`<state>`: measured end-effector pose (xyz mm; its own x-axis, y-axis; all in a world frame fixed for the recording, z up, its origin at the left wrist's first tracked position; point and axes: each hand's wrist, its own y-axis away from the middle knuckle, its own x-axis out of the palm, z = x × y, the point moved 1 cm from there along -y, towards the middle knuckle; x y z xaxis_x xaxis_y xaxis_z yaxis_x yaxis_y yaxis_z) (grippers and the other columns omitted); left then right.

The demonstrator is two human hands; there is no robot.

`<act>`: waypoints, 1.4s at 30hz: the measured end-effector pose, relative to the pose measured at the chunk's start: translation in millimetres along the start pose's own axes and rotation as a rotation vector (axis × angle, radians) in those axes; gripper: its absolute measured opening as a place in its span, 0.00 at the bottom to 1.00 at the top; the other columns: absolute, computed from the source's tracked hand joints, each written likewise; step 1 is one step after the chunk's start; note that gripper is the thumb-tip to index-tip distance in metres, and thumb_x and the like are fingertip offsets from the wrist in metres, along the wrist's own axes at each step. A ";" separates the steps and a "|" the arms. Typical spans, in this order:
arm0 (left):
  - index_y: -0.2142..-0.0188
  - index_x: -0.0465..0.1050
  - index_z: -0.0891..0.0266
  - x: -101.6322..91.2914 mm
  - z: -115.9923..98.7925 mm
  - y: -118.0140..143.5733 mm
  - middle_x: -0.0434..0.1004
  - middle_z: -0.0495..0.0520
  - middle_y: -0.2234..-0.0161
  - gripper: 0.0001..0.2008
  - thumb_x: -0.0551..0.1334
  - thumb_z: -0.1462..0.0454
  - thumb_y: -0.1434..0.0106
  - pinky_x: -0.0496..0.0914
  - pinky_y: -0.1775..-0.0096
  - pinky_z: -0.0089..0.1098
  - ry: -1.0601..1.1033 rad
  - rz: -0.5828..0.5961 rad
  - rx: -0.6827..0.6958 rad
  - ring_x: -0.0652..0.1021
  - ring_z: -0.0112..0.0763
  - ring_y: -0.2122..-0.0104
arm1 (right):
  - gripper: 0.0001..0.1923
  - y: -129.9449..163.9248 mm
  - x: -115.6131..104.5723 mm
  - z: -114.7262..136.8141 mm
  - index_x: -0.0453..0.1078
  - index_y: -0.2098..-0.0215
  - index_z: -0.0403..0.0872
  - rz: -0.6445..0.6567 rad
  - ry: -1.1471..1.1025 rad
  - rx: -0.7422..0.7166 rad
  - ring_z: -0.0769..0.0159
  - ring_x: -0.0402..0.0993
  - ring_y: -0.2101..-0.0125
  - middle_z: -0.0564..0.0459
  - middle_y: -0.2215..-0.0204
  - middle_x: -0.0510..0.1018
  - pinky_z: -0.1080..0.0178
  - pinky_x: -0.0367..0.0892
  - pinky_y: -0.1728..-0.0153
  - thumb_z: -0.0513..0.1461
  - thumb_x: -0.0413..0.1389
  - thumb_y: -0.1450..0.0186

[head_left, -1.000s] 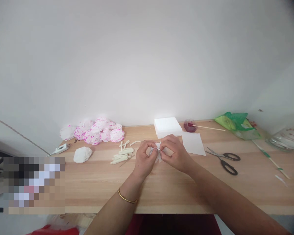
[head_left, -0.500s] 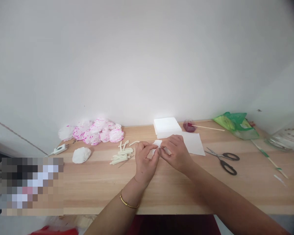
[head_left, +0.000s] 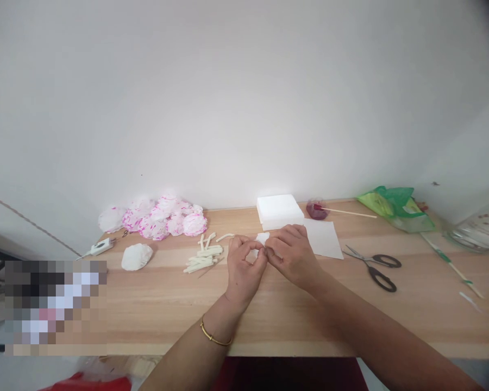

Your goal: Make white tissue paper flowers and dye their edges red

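Over the middle of the table, my left hand (head_left: 246, 266) and my right hand (head_left: 291, 252) meet fingertip to fingertip. Both pinch a small piece of white paper (head_left: 262, 238), most of which is hidden by the fingers. Just beyond my right hand lie a stack of white paper (head_left: 280, 209) and a loose white sheet (head_left: 328, 239). Left of my left hand is a pile of pale cream sticks (head_left: 204, 259). A white paper puff (head_left: 137, 256) rests farther left.
Pink-streaked white paper flowers (head_left: 155, 217) line the back left, near a white plug (head_left: 101, 246). To the right are a small cup of dark red liquid (head_left: 318, 209) with a stick, scissors (head_left: 372, 266), a green plastic bag (head_left: 399, 206), a thin stick (head_left: 452, 266) and a clear glass container (head_left: 472, 233).
My fingers have shifted very slightly around the white paper, still pinching it. The whole view has moved a little; the things on the table stay where they were.
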<state>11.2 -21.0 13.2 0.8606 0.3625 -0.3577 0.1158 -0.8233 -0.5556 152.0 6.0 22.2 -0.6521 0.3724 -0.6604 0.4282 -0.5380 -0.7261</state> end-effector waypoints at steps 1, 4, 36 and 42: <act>0.71 0.74 0.60 0.1 0.1 -0.2 0.68 0.51 0.70 0.04 0.60 0.68 0.43 0.66 0.61 0.34 -0.001 -0.003 0.002 0.71 0.31 0.65 | 0.05 -0.1 -0.4 0.1 0.66 0.71 0.48 0.010 0.001 0.001 0.65 0.64 0.68 0.54 0.71 0.75 0.57 0.54 0.62 0.34 0.53 0.37; 0.71 0.74 0.60 0.0 0.4 -0.6 0.68 0.51 0.71 0.04 0.60 0.68 0.43 0.66 0.61 0.34 0.002 0.001 -0.003 0.71 0.31 0.65 | 0.06 -0.2 -1.3 0.1 0.66 0.71 0.48 0.018 0.003 0.002 0.65 0.64 0.68 0.54 0.71 0.75 0.57 0.54 0.62 0.34 0.53 0.37; 0.74 0.73 0.60 -0.8 -1.6 -3.0 0.68 0.51 0.72 0.05 0.60 0.69 0.45 0.65 0.63 0.32 0.019 0.017 -0.029 0.71 0.31 0.67 | 0.06 -1.6 -0.1 0.4 0.65 0.72 0.47 0.021 -0.022 0.008 0.65 0.63 0.69 0.54 0.73 0.74 0.57 0.54 0.63 0.33 0.53 0.38; 0.74 0.72 0.60 -1.1 -0.8 -3.2 0.68 0.50 0.72 0.05 0.60 0.69 0.45 0.65 0.64 0.32 0.022 0.023 -0.060 0.71 0.30 0.67 | 0.04 -1.6 -0.8 0.9 0.65 0.71 0.48 0.034 -0.055 0.031 0.65 0.65 0.68 0.55 0.73 0.75 0.57 0.54 0.63 0.33 0.54 0.39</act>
<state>10.3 -19.0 16.0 0.8741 0.3342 -0.3524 0.1252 -0.8562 -0.5013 151.4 5.9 24.1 -0.6713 0.3119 -0.6723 0.4313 -0.5733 -0.6966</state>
